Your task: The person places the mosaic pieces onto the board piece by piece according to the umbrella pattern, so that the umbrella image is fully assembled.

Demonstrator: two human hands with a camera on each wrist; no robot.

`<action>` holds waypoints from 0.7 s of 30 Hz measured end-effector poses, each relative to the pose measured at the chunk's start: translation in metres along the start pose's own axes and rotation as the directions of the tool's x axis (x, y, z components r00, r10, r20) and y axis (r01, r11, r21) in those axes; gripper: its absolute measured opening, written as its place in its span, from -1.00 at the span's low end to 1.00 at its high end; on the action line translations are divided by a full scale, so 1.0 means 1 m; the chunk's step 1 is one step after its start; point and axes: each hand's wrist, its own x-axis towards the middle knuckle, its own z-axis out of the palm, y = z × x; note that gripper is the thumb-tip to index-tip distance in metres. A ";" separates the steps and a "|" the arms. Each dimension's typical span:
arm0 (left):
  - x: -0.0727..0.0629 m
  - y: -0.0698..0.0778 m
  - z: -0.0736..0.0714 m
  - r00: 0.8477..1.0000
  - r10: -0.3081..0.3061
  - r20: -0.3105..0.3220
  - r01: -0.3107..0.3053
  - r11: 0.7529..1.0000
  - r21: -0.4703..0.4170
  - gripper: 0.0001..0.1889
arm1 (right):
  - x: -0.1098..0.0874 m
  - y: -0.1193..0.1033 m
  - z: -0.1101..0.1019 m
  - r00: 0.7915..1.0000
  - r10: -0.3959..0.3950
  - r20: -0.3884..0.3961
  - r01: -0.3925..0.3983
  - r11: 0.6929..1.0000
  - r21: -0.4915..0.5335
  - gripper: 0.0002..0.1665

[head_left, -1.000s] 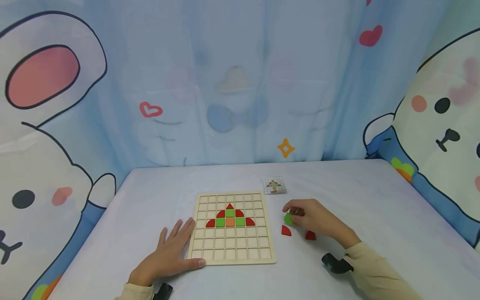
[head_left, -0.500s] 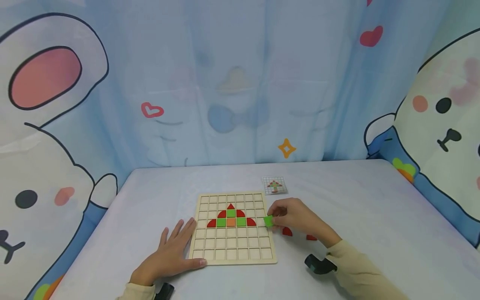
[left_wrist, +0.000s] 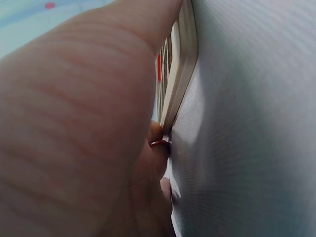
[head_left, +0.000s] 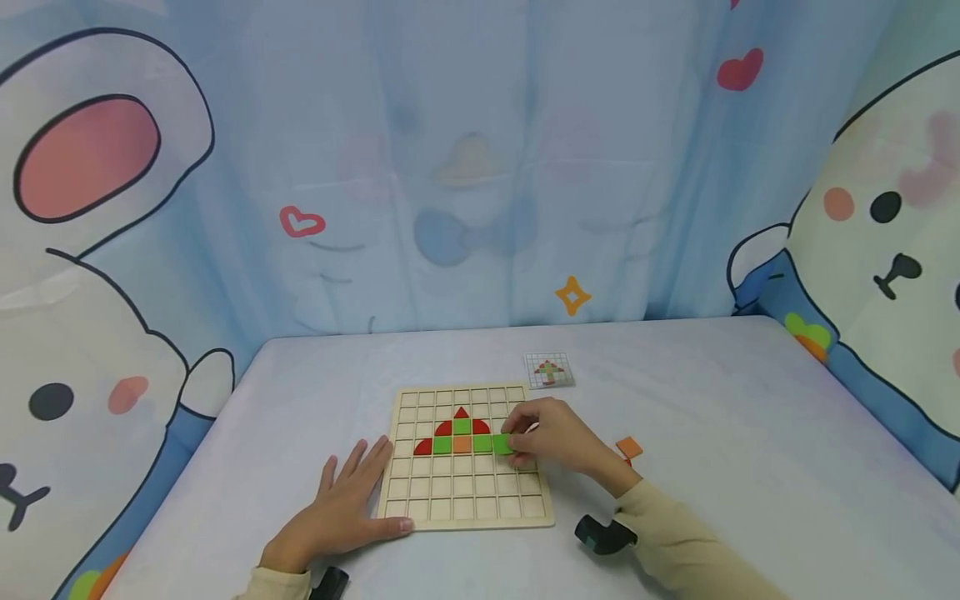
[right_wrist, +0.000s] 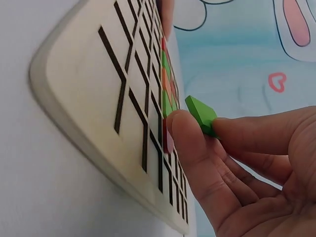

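Note:
My right hand (head_left: pixel 558 437) pinches a green square tile (right_wrist: pixel 201 114) between thumb and fingers, over the right part of the wooden grid board (head_left: pixel 461 510). In the right wrist view the tile is tilted and raised off the board, near a red quarter-round tile (right_wrist: pixel 166 136). With fingers spread, my left hand (head_left: pixel 337 500) lies along the board's left edge, its thumb at the near-left corner. Set in the grid are a red triangle (head_left: pixel 461 412), red quarter-round tiles, green squares and an orange square (head_left: pixel 461 444).
Behind the board's far right corner lies a small card (head_left: pixel 549 370) printed with a coloured grid pattern. An orange tile (head_left: pixel 630 447) rests on the white-covered table right of my right hand, with a bit of red beside it. A cartoon-printed curtain (head_left: pixel 472 167) hangs behind.
My right hand has carried the green tile leftward from the table to above the board. An orange tile now shows behind it, while the loose red tiles are mostly covered. The left hand stays put.

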 end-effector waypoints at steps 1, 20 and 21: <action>0.000 0.001 -0.001 1.000 0.001 0.002 -0.001 1.000 -0.003 0.31 | 0.001 -0.001 0.003 1.000 0.000 0.006 0.000 1.000 0.016 -0.97; -0.002 -0.002 -0.002 1.000 -0.002 0.029 0.002 1.000 -0.025 0.28 | 0.016 -0.016 0.042 0.998 -0.037 0.050 0.038 0.999 -0.036 -0.91; -0.001 -0.003 -0.001 1.000 0.001 0.024 -0.001 1.000 -0.028 0.28 | 0.016 -0.016 0.044 0.998 -0.035 0.048 0.037 0.998 -0.042 -0.90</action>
